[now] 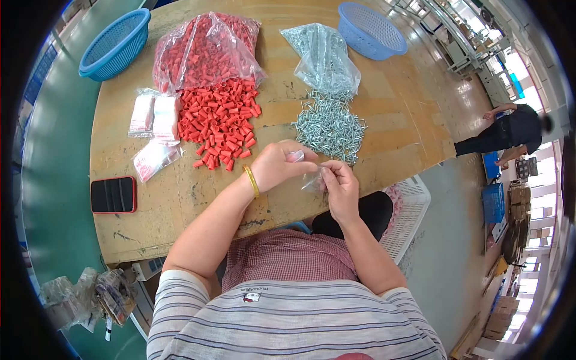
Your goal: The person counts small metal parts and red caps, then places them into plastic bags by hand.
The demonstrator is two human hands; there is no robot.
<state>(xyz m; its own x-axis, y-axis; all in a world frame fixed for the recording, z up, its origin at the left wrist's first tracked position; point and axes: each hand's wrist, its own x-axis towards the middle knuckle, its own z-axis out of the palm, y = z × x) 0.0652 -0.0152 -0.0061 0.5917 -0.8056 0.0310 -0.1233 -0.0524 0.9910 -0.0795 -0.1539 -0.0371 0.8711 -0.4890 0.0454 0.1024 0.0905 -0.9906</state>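
Observation:
Over the table's front part, my left hand (279,164) and my right hand (341,187) meet, both closed on a small clear plastic bag (312,180). A yellow bangle circles my left wrist. Beyond my left hand lies a heap of red plastic caps (219,117), spilling from a large clear bag (207,51). Loose silver screws (330,127) are piled just beyond my right hand, below their own clear bag (327,57). Stacks of small flat plastic bags (165,117) rest left of the red caps, with another flat bag (157,158) nearer me.
Blue baskets stand at the back left (117,47) and back right (372,31) of the table (180,216). A phone (113,194) lies near the left edge. A white crate (411,216) is below the right edge. Another person (516,129) is at the far right.

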